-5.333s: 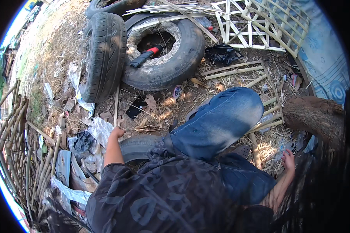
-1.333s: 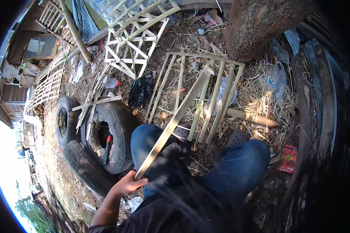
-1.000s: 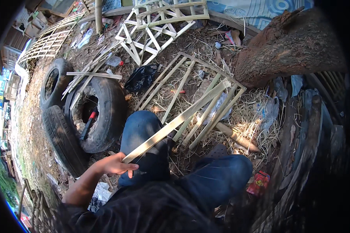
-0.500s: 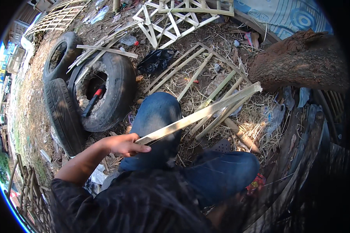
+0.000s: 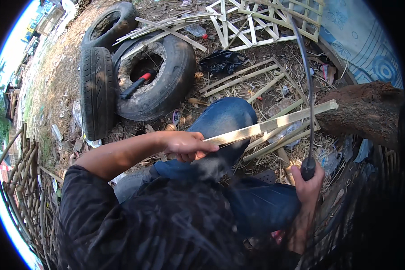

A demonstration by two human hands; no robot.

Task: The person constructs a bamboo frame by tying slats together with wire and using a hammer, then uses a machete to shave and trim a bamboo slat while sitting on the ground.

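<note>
Black tyre (image 5: 180, 76), upper left, holds red-and-black tool (image 5: 137, 85); fingers clamped, left hand (image 5: 186, 145) grips pale strip (image 5: 265, 128), right hand (image 5: 309, 186) knife handle (image 5: 308, 168).

Single head fisheye, looking down from above, dark shirt (image 5: 166, 220) nearest, left hand (image 5: 189, 144), right hand (image 5: 309, 188) close, ground (image 5: 61, 85) farther out

Here's the strip (image 5: 274, 124), pale bamboo or wood, smooth along its face, splintery at the tip. Now the blade (image 5: 310, 85): metal, with a dull, smooth sheen; handle (image 5: 307, 169) dark and matt, its material unclear. The tyre (image 5: 97, 85) shows matt, grooved rubber. Over to the bag (image 5: 222, 61), crinkled glossy plastic! Jeans (image 5: 225, 114), soft matt denim; shirt (image 5: 180, 216), cloth. And the trunk (image 5: 364, 112): rough, flaky bark.
</note>
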